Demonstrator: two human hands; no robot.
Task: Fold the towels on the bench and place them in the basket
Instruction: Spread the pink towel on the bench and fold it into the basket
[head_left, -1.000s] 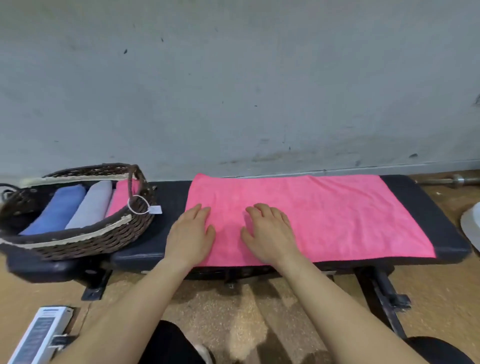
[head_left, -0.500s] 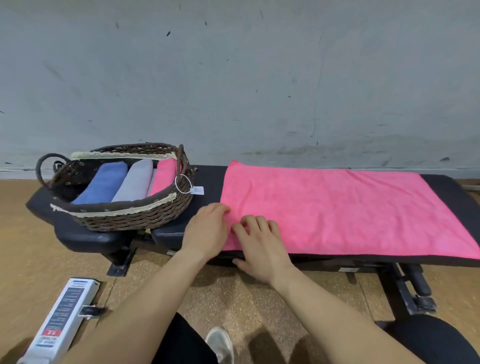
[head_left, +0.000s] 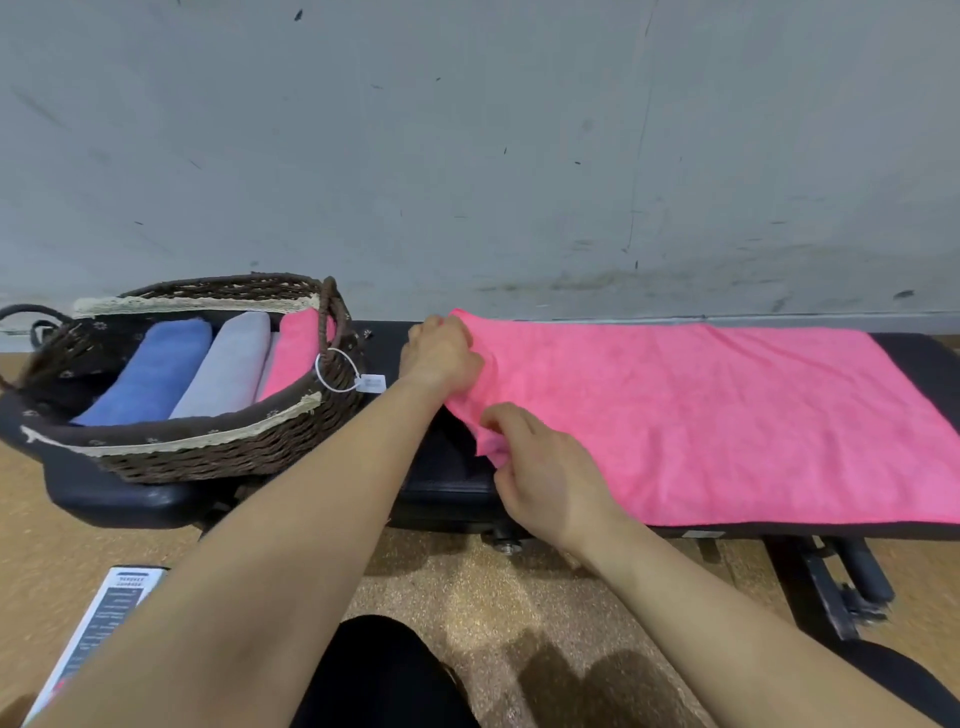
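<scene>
A pink towel (head_left: 701, 415) lies spread along the black bench (head_left: 447, 467). My left hand (head_left: 441, 356) grips the towel's far left corner. The near left corner is pinched by my right hand (head_left: 540, 467) and lifted off the bench, so black padding shows beneath. At the left end of the bench stands a dark wicker basket (head_left: 208, 452). Inside it lie a folded blue towel (head_left: 150, 369), a grey towel (head_left: 228, 361) and a pink towel (head_left: 293, 348), side by side.
A grey wall (head_left: 519, 156) runs right behind the bench. A white paper tag on a ring (head_left: 371, 383) hangs from the basket's handle. A white device (head_left: 98, 629) lies on the floor at lower left. The bench's black metal leg (head_left: 826, 587) stands at lower right.
Both hands left the flat towel surface and took hold of its left corners. The near left corner is now raised. The view has shifted left, toward the basket.
</scene>
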